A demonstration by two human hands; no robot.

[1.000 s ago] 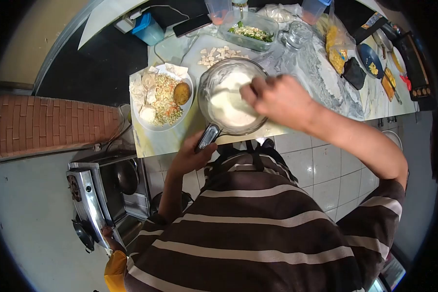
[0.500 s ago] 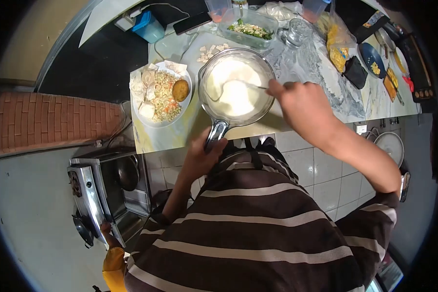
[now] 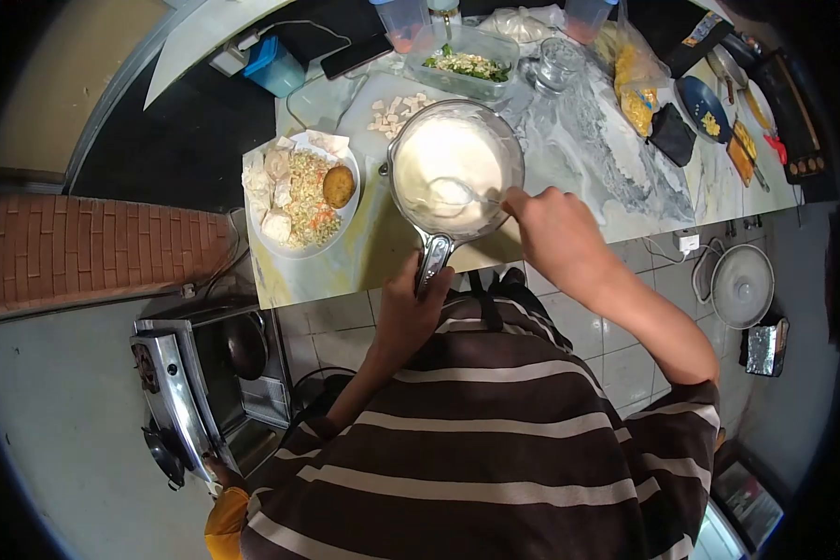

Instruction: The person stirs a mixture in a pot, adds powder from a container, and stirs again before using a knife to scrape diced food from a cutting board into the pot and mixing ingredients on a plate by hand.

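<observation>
A metal pan (image 3: 518,154) of pale creamy liquid (image 3: 453,159) is over the counter's front edge. My left hand (image 3: 414,301) is wrapped round its dark and silver handle (image 3: 433,261). In my right hand (image 3: 558,229), closed at the pan's right side, is the handle of a utensil (image 3: 481,197); its looped end lies in the liquid. To the left is a white plate (image 3: 299,250) with chopped vegetables, pale pieces and a brown oval item (image 3: 338,187). Pale cubes (image 3: 394,114) lie on a board behind the pan.
Behind the pan are a clear container (image 3: 467,86) of greens, a glass jug (image 3: 558,65) and a phone (image 3: 357,57). A blue pan (image 3: 704,105) and yellow bags (image 3: 634,105) are at right. Another person's yellow sleeve (image 3: 226,523) shows lower left near a stove (image 3: 173,392).
The utensil's looped end has moved toward the front of the pan, and my right hand has come down and left with it. The pan sits slightly lower and further right in view.
</observation>
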